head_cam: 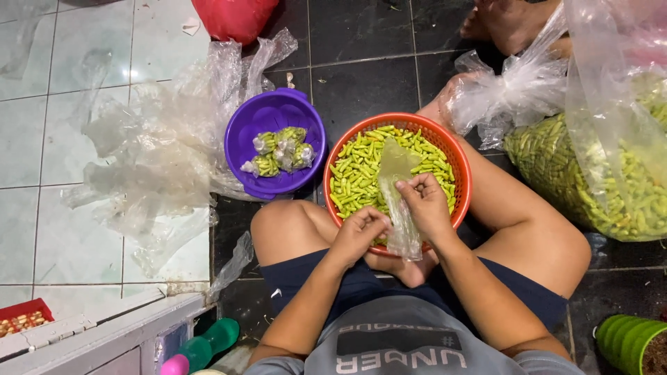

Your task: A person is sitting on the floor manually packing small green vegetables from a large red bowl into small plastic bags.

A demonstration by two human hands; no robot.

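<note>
— What's closest to the camera?

— The person's grey shirt and dark shorts, legs folded on the floor. Both forearms reach forward over the lap.

— And the hands?

— The left hand is curled, its fingers pressed together and pinching the lower part of a small clear plastic bag. The right hand sits just beside it, a little higher, thumb and fingertips pinching the same bag at its middle. The bag stands upright between them, its top reaching up over the chillies and its bottom hanging towards the lap.

— What's under the bag?

— An orange basket resting between the knees, filled with small green chillies. The hands hover at its near rim.

— To the left of that?

— A purple bowl, touching or just beside the basket, holding a few small filled packets of green chillies. Beyond it, a heap of loose clear plastic sheets spreads over the pale tiles.

— And the right side?

— A large clear sack packed with more green chillies, its top bunched up near the person's knee. At the bottom right corner there's a green ribbed container.

— Farthest away?

— A red bag at the top edge, and another person's bare foot on the dark tiles at the upper right. At the lower left, a red tray shows partly; I can't tell what it holds.
</note>
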